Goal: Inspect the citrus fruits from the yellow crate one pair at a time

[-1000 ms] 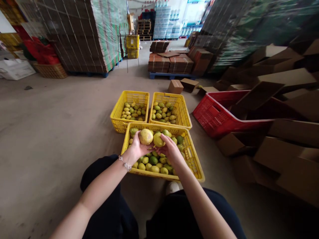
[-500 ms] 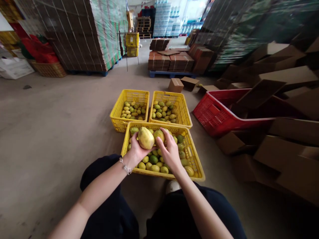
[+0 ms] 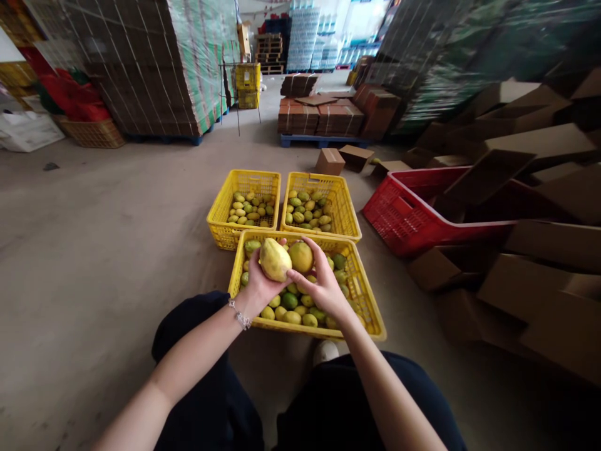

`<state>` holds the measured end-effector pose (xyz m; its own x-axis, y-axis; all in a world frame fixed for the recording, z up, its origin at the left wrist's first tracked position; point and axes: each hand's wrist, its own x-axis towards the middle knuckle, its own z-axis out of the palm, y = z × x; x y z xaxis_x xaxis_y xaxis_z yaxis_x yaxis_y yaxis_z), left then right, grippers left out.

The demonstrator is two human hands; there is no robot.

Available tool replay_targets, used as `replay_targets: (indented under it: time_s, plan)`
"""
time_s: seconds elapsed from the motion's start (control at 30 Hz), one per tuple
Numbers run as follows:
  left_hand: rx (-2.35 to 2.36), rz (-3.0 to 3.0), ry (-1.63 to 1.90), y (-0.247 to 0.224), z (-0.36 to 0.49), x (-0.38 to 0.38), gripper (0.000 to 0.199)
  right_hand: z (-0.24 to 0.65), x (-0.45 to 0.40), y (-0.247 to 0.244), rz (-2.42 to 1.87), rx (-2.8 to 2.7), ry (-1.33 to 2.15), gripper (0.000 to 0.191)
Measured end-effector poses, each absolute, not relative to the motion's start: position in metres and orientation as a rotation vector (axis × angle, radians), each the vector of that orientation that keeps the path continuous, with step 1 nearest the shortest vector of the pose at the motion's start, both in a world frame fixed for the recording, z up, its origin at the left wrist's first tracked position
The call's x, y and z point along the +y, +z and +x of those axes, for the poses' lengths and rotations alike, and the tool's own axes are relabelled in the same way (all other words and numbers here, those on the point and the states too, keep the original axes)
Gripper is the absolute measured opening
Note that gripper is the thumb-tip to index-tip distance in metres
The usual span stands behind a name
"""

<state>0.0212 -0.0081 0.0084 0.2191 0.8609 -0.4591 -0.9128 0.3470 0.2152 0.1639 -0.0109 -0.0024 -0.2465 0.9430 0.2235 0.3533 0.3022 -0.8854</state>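
Note:
In my left hand [image 3: 263, 285], fingers wrapped round it, is a large pale-yellow papaya-like fruit [image 3: 275, 260], its exact kind unclear. My right hand [image 3: 326, 285] curls round a second yellow-green fruit [image 3: 301, 257] just beside it. My right thumb tip reaches the lower edge of the left-hand fruit. Both hands are held above a yellow plastic crate [image 3: 375, 322], where several yellow and green fruits [image 3: 291, 317] lie. Part of the crate's contents is hidden behind my hands.
Beyond the near crate stand two more yellow crates, a left one [image 3: 220, 219] and a right one [image 3: 347, 216], both with fruit. A red crate [image 3: 404, 219] and piled cardboard boxes [image 3: 530, 282] occupy the right. Flattened cartons [image 3: 322, 119] rest on a blue pallet [image 3: 323, 141] farther back.
My right hand has turned, its thumb shifting left and down toward the left-hand fruit. The fruit in my right hand shows more fully now. My left hand has hardly moved.

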Motion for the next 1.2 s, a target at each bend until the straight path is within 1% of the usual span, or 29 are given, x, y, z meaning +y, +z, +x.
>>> replay_targets:
  time_s: [0.17,0.23,0.33,0.4,0.53,0.67,0.77,0.83,0.9,1.03,1.2]
  plan:
    - [0.570,-0.075,1.170,0.002,0.030,-0.008,0.037,0.156,-0.018,-0.005,-1.263,-1.872,0.548,0.052]
    - [0.571,-0.087,1.189,-0.002,0.036,-0.008,0.035,0.151,-0.018,-0.009,-1.293,-1.883,0.517,0.054]
    - [0.542,-0.078,1.230,-0.008,0.043,-0.008,0.030,0.146,-0.018,-0.015,-1.367,-1.854,0.514,0.064]
    - [0.531,-0.070,1.232,-0.011,0.045,-0.009,0.029,0.144,-0.019,-0.016,-1.359,-1.832,0.465,0.065]
    - [0.566,-0.014,1.245,-0.014,0.042,-0.012,0.034,0.138,-0.024,-0.011,-1.124,-1.885,0.339,0.061]
    - [0.499,0.097,1.167,-0.008,0.038,-0.010,0.031,0.138,-0.032,-0.005,-0.910,-2.012,0.141,0.053]
    - [0.481,0.076,1.201,0.001,0.032,-0.003,0.028,0.145,-0.035,-0.004,-0.756,-2.023,0.024,0.055]
    - [0.504,0.076,1.273,0.008,0.025,0.002,0.027,0.151,-0.035,-0.003,-0.739,-1.960,-0.001,0.058]
    - [0.559,0.159,1.337,0.016,0.016,0.006,0.027,0.155,-0.034,-0.002,-0.825,-1.877,0.028,0.058]
    - [0.755,0.542,1.492,0.025,0.001,0.008,0.032,0.159,-0.028,-0.001,-0.989,-1.719,0.128,0.053]
    - [0.915,0.917,1.695,0.022,0.001,-0.001,0.036,0.153,-0.023,-0.005,-0.957,-1.666,0.223,0.053]
